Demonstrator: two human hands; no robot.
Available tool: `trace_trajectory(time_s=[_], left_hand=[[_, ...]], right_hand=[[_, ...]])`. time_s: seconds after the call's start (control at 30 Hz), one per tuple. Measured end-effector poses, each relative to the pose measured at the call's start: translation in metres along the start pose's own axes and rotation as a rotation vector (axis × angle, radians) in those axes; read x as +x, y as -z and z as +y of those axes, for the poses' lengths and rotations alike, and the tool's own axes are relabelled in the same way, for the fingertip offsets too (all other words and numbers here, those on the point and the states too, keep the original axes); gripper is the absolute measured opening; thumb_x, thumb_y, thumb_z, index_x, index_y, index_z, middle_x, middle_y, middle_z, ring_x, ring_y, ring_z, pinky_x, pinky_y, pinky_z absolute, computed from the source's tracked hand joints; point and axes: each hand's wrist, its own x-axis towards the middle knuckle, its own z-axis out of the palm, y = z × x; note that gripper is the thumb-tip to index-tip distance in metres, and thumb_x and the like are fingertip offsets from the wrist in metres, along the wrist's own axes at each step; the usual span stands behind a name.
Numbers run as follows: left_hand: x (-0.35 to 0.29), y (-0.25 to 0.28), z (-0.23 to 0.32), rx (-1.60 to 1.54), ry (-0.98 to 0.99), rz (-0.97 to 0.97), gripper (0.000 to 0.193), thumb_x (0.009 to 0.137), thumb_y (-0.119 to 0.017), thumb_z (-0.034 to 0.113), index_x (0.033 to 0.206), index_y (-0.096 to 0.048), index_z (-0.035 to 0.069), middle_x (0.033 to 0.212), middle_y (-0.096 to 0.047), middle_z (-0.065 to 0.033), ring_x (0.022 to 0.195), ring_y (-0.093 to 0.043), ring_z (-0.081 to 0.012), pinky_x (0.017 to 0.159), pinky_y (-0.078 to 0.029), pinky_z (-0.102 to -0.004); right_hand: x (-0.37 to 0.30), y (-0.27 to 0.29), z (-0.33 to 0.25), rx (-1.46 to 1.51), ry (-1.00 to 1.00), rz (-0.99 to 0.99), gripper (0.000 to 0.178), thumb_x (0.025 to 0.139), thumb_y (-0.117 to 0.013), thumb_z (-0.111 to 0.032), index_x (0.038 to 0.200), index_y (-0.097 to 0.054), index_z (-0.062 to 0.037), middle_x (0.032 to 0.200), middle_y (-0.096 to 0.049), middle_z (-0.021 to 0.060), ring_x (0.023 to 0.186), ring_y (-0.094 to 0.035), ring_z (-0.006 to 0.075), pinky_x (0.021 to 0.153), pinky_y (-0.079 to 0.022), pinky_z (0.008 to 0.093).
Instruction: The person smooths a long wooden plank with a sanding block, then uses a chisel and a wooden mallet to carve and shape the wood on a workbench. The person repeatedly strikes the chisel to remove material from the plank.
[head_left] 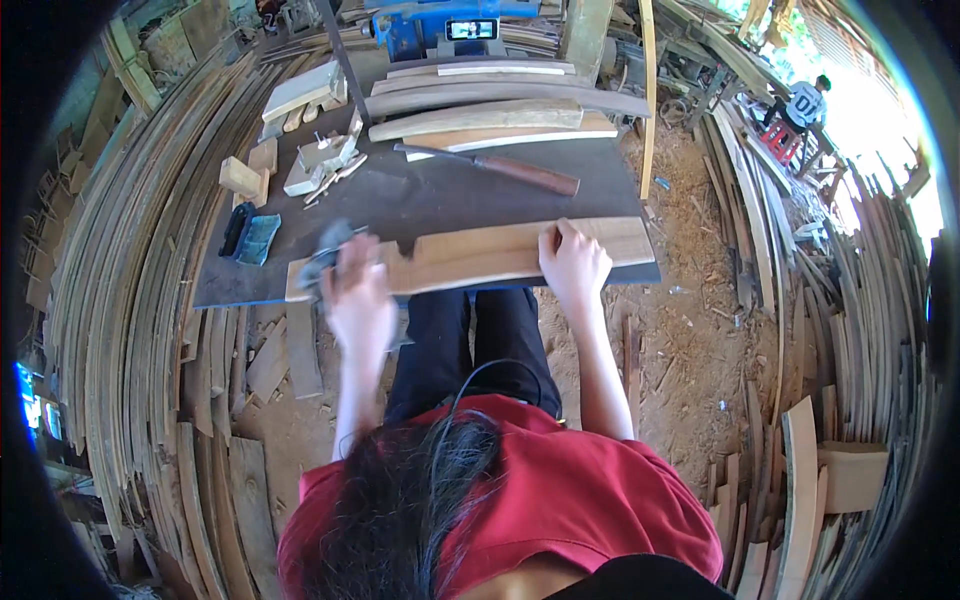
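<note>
One black block [236, 229] and one blue sheet [259, 241] sit near the bench's [400, 190] left edge; the left hand [357, 275], blurred, its grip indiscernible, is over one plank [480, 254] along the near edge, bare surface separating it from one wooden-handled blade [500, 166]; the right hand [576, 262], fingers bent, rests atop, hold unclear

The board [490, 252] is bare, pale wood, matt and fairly smooth on its face, while the worktop [400, 195] looks dark and dull. The bladed tool [497, 166] pairs dark metal with a brown wooden handle. The stacked planks [140, 220] are rough, unfinished wood. The shirt [590, 500] is soft-looking red cloth; the crumpled blue sheet [258, 241] may be abrasive paper.
</note>
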Motion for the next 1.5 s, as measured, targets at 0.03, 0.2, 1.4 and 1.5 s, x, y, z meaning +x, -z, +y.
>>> trace_trajectory(time_s=[0.03,0.2,1.4,1.5], left_hand=[[0.004,0.007,-0.02,0.047,0.136,-0.024,0.037,0.092,-0.039,0.02,0.127,-0.051,0.013,0.134,-0.046,-0.0043,0.128,-0.038,-0.0201,0.107,-0.023,-0.0441],[0.022,0.014,-0.073,-0.002,0.314,-0.082,0.038,0.095,-0.034,0.023,0.129,-0.048,0.013,0.139,-0.041,-0.0065,0.132,-0.031,-0.0264,0.11,-0.019,-0.0468],[0.06,0.066,-0.116,-0.377,-0.166,-0.099,0.034,0.093,-0.046,0.027,0.125,-0.053,0.016,0.133,-0.047,-0.005,0.129,-0.037,-0.0235,0.109,-0.005,-0.0551],[0.054,0.077,-0.112,-0.468,-0.203,-0.072,0.029,0.092,-0.047,0.025,0.118,-0.058,0.017,0.127,-0.052,-0.0023,0.125,-0.041,-0.024,0.106,-0.007,-0.059]], right_hand=[[-0.001,0.0,-0.001,0.012,0.008,-0.019,0.021,0.079,-0.053,-0.026,0.067,-0.059,-0.0095,0.055,-0.059,0.0168,0.053,-0.061,0.0352,0.05,-0.049,0.0449],[-0.001,0.008,-0.007,0.079,0.034,-0.049,0.019,0.078,-0.054,-0.025,0.067,-0.058,-0.0106,0.052,-0.057,0.0153,0.049,-0.059,0.0342,0.048,-0.048,0.0447],[-0.081,0.108,-0.061,1.923,1.131,-1.401,0.023,0.088,-0.057,-0.022,0.085,-0.066,-0.0004,0.088,-0.063,0.0165,0.075,-0.063,0.0241,0.057,-0.048,0.0321],[-0.089,0.11,-0.063,1.921,1.123,-1.41,0.023,0.088,-0.057,-0.021,0.085,-0.066,-0.0003,0.088,-0.063,0.0167,0.075,-0.063,0.0244,0.057,-0.049,0.0322]])
